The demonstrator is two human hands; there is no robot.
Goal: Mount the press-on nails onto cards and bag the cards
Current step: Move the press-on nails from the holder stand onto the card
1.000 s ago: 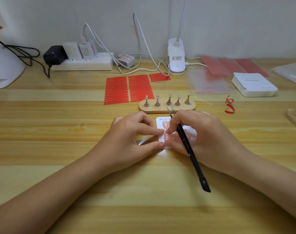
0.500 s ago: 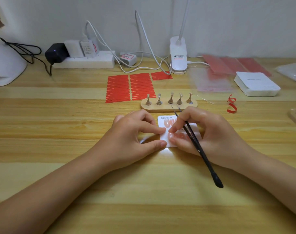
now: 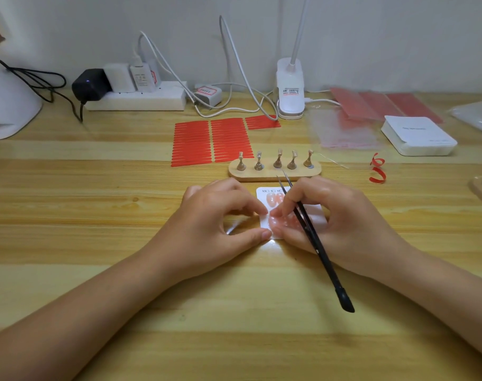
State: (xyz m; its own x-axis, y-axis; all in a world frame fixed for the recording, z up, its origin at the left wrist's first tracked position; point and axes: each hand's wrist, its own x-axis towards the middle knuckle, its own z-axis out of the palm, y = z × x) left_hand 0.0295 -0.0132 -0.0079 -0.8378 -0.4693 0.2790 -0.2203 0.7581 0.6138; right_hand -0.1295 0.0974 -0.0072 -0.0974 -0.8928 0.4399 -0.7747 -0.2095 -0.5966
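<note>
While the small white paper card [image 3: 264, 194] with glossy pink press-on nails [image 3: 274, 221] lies flat on the pale wooden table [image 3: 97, 215] just as it did a second ago, the main change is in the black pointed tweezers [image 3: 314, 237], whose rear end has swung further toward 4 o'clock as the right hand turned slightly. The left hand [image 3: 215, 224], at 9 o'clock of the card, has its fingers curled, with forefinger tip and thumb tip pressed on the card's left edge, pinning it as before. The right hand [image 3: 341, 224], at 3 o'clock, covers much of the card; its curled fingers grip the tweezers, tips pointing toward 11 o'clock, while its forefinger presses down on a nail in the lower row. At 12 o'clock of the card, just beyond it, stands the oval wooden holder with five small metal stands [image 3: 274, 169]. Further toward 11 o'clock lie red sheets of adhesive strips [image 3: 211, 141]. A curled red scrap of tape [image 3: 377, 171] lies at 2 o'clock, well apart, and beyond it a white stack of blank cards [image 3: 418, 136] beside clear plastic bags [image 3: 341, 127].
</note>
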